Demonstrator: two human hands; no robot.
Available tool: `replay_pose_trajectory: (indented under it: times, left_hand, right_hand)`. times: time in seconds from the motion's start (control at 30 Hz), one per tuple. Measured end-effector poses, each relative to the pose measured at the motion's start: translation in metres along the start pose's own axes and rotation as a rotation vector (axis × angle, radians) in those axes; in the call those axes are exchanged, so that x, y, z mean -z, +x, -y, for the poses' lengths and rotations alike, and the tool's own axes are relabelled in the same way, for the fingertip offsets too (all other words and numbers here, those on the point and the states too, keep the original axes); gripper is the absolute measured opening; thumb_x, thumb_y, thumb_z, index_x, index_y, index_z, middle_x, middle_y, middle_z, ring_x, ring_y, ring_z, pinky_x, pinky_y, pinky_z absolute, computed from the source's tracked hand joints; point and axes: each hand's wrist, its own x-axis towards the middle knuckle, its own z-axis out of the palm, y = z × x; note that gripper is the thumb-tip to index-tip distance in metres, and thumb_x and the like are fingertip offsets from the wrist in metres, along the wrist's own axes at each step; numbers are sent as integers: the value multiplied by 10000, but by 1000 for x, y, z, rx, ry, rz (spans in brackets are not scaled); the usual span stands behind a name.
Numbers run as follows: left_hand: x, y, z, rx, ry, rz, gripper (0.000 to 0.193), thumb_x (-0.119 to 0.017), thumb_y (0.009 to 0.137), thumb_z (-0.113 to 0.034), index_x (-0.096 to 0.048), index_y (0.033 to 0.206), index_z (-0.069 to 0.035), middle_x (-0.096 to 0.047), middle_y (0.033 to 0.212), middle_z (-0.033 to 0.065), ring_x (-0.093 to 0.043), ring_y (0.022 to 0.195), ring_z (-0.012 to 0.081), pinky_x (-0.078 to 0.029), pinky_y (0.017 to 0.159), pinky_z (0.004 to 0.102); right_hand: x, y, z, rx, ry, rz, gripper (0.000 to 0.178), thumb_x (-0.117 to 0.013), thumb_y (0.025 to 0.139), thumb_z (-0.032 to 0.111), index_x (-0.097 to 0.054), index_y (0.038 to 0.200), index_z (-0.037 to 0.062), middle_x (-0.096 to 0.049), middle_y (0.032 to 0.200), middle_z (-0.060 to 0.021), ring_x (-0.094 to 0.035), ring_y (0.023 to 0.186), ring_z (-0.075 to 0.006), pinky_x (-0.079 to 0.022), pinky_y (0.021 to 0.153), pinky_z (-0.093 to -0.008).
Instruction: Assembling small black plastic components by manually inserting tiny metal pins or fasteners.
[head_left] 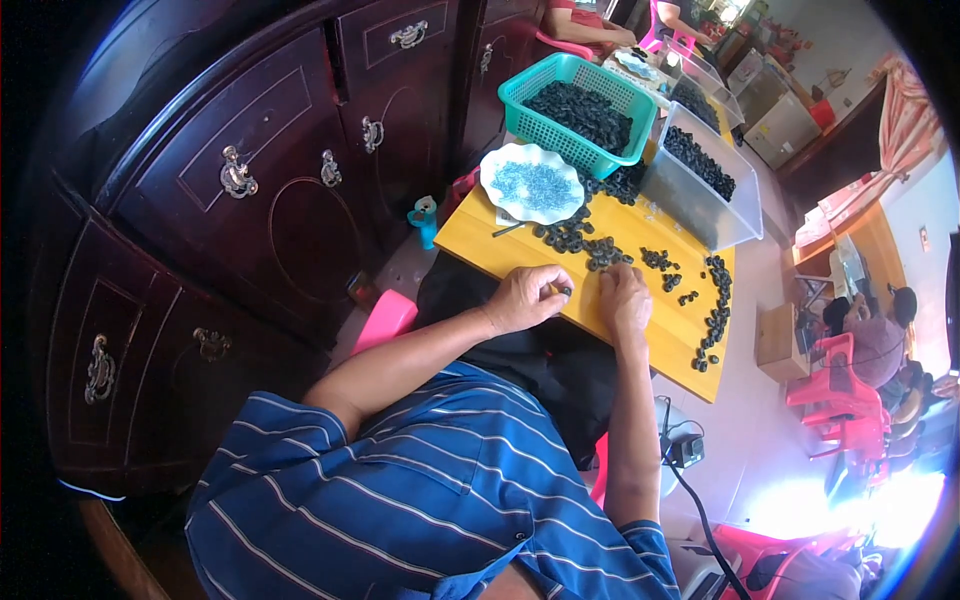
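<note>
- Pinching a small black ring (566, 292) between thumb and fingertips of the left hand (526, 299), near the front edge of the yellow tabletop (672, 335).
- Curling the fingers of the right hand (627, 297) downward beside loose black rings (607, 253); cannot tell of anything grasped there.
- Set on the tabletop beyond: a scalloped white plate (489, 178) of bluish bits, a heaped teal basket (560, 144), a translucent bin (690, 208) of black pieces.
- Lining the left: dark wooden cabinets (245, 120) with ornate metal handles.
- Across the pale floor (735, 440), rightward: pink chairs (850, 390) and seated people; above, a pink curtain (900, 125).
</note>
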Motion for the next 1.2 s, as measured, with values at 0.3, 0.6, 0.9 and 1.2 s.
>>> replay_pose_trajectory:
  times: [0.3, 0.6, 0.9, 1.2]
  left_hand:
    - [0, 0, 0, 0, -9, 22, 145, -621, 886, -12, -626, 1031, -7, -597, 613, -8, -553, 514, 53, -444, 486, 234]
    - [1, -1, -5, 13, -10, 29, 181, -625, 886, -11, -658, 1063, -2, -607, 629, 1, -568, 528, 59, -457, 507, 231]
    - [3, 1, -1, 28, -86, 30, 254, -643, 901, -41, -686, 1151, -21, -682, 783, 43, -631, 627, 73, -527, 577, 244]
    - [3, 3, 4, 148, -211, 19, 155, -645, 914, -54, -688, 1059, -18, -670, 788, 15, -614, 649, 49, -542, 571, 235]
  right_hand:
    - [12, -3, 2, 33, 51, 76, 211, -644, 854, 247, -680, 917, 49, -689, 912, -190, -672, 863, -380, -528, 783, -464]
    - [19, -21, 4, -84, 540, -13, 104, -706, 843, 87, -638, 890, 25, -663, 731, -45, -639, 647, -117, -499, 616, -263]
    - [20, -52, 11, -222, 1030, 270, 117, -662, 943, 59, -630, 1049, 22, -655, 894, 10, -590, 786, -47, -488, 710, -200]
    - [29, -55, 22, -220, 1106, 268, 122, -659, 948, 49, -640, 1063, 16, -670, 910, 1, -606, 806, -60, -496, 735, -209]
